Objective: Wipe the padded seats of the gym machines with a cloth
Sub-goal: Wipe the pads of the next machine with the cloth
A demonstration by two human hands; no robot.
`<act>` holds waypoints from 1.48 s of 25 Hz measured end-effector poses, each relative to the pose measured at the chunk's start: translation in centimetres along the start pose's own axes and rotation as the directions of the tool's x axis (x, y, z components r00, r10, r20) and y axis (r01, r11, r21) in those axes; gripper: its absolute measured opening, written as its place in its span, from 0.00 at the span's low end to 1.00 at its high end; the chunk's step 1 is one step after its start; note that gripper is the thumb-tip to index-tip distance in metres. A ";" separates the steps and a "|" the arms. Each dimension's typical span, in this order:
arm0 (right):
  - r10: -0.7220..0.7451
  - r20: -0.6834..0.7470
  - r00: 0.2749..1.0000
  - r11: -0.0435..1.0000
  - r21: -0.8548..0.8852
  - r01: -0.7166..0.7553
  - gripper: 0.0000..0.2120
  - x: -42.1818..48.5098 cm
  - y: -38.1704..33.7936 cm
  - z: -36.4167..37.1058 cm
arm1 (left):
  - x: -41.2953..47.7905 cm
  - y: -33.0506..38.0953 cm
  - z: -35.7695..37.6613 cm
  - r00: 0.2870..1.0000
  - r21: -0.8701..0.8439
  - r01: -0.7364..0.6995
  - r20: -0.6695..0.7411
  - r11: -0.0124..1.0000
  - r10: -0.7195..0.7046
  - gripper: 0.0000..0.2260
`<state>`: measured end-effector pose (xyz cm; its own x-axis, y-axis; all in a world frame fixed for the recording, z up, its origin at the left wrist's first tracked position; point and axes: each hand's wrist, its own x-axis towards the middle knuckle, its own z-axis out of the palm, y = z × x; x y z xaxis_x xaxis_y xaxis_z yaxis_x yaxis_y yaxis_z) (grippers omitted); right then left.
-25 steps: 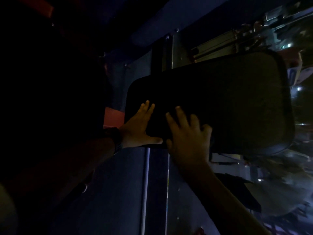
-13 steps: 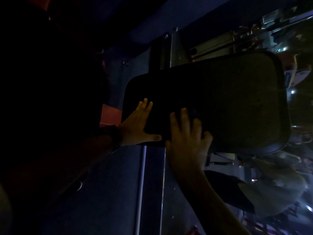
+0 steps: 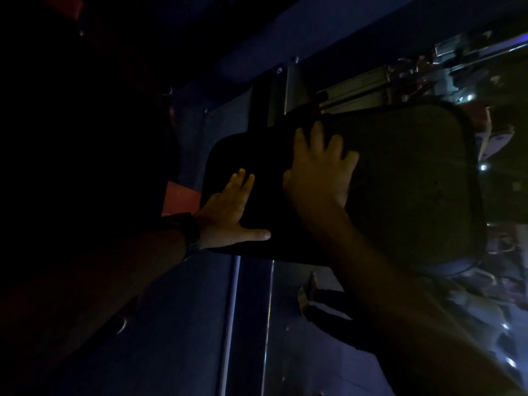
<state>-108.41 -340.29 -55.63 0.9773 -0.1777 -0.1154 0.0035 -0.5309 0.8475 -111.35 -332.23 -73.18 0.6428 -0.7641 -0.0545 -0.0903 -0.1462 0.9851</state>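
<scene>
Light: very dim; small bright spots (image 3: pixel 483 167) at right.
Floor (image 3: pixel 171 338): dark blue, probably carpet.
Frame: metal rails (image 3: pixel 357 87), upper right.

Dim gym surroundings, mostly in shadow

Silvery metal rails (image 3: pixel 357 84) slant across the upper right, with two small bolts (image 3: pixel 278 70) on a dark upright bracket just left of them. A red panel (image 3: pixel 180 200) shows at the left. A pale vertical bar (image 3: pixel 230 310) runs down over a dark blue surface (image 3: pixel 177 324). Small bright lights (image 3: pixel 483 167) dot the blurred far right.

L hand (image 3: pixel 228 212) flat (thumb out), R hand (image 3: pixel 317 172) fingers spread
</scene>
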 end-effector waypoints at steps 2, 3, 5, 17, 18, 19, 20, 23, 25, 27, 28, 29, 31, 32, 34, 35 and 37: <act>-0.219 0.005 0.976 0.975 -0.042 0.219 0.33 0.0 -0.5 0.5 | 0.2 -0.4 -0.1 1.000 0.018 -0.005 -0.011 1.000 0.005 0.59; -0.224 0.030 0.974 0.975 -0.009 0.224 0.33 1.1 -0.2 0.7 | 0.4 -0.8 -0.2 1.000 0.019 -0.007 -0.018 1.000 0.008 0.59; -0.011 0.055 0.998 0.999 0.037 0.009 0.34 3.6 0.0 -0.2 | 0.5 -1.1 -0.2 0.999 0.014 -0.027 -0.018 1.000 0.028 0.59; -0.328 0.036 0.944 0.945 0.020 0.328 0.31 4.0 -1.1 0.9 | 0.5 -1.1 0.0 0.999 -0.021 -0.052 -0.017 0.998 0.051 0.59; -0.198 0.044 0.979 0.978 0.071 0.195 0.32 4.7 -0.3 0.5 | 0.6 -1.3 0.0 0.999 -0.021 -0.051 -0.015 0.998 0.050 0.59; -0.037 0.036 0.999 0.995 0.095 0.033 0.34 5.1 0.3 0.0 | 0.6 -1.3 0.0 0.999 -0.021 -0.051 -0.013 0.998 0.051 0.59; 0.042 0.030 0.999 0.995 0.088 -0.045 0.35 5.0 0.3 -0.3 | 0.5 -1.2 -0.1 0.999 -0.020 -0.052 -0.011 0.998 0.052 0.59; -0.266 0.041 0.963 0.963 0.047 0.264 0.34 2.1 -0.7 0.4 | 0.5 -1.0 0.0 0.998 -0.002 -0.058 -0.014 0.998 0.058 0.58; -0.175 0.067 0.982 0.980 0.108 0.167 0.35 2.2 0.5 0.3 | 0.7 -1.1 0.1 0.998 0.008 -0.061 -0.022 0.998 0.061 0.59; 0.014 0.038 0.999 0.996 0.083 -0.017 0.37 1.0 0.5 0.0 | 0.7 -1.1 0.1 0.997 0.007 -0.067 -0.024 0.998 0.067 0.59; -0.046 0.009 0.999 0.998 0.054 0.046 0.37 -0.5 -0.4 0.3 | 0.6 -1.0 0.1 0.997 -0.001 -0.077 -0.028 0.997 0.077 0.59; -0.189 0.024 0.982 0.981 0.040 0.188 0.36 -2.1 -1.1 0.5 | 0.6 -1.0 0.2 0.995 -0.010 -0.092 -0.043 0.996 0.092 0.58; -0.301 0.091 0.949 0.950 0.117 0.290 0.36 -3.1 -0.3 0.8 | 0.3 -0.8 0.3 0.993 -0.006 -0.101 -0.067 0.995 0.100 0.57; -0.176 0.104 0.979 0.975 0.156 0.159 0.37 -2.6 0.5 0.2 | 0.2 -0.8 0.4 0.995 0.012 -0.087 -0.057 0.996 0.088 0.57; 0.039 0.119 0.992 0.989 0.139 -0.055 0.39 -2.8 0.9 0.0 | 0.2 -1.0 0.4 0.998 0.018 -0.062 -0.032 0.998 0.063 0.59; 0.004 0.072 0.997 0.995 0.104 -0.012 0.39 -3.7 0.1 0.2 | 0.2 -1.0 0.4 0.997 0.010 -0.068 -0.029 0.998 0.068 0.60; -0.209 0.037 0.977 0.975 0.087 0.206 0.39 -5.6 -0.8 0.5 | 0.2 -0.8 0.5 0.994 0.000 -0.099 -0.047 0.995 0.099 0.59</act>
<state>-113.95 -339.26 -55.92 0.9464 -0.0931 -0.3093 0.1858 -0.6264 0.7570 -111.53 -332.58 -74.05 0.6656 -0.7446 0.0509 -0.1535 -0.0698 0.9857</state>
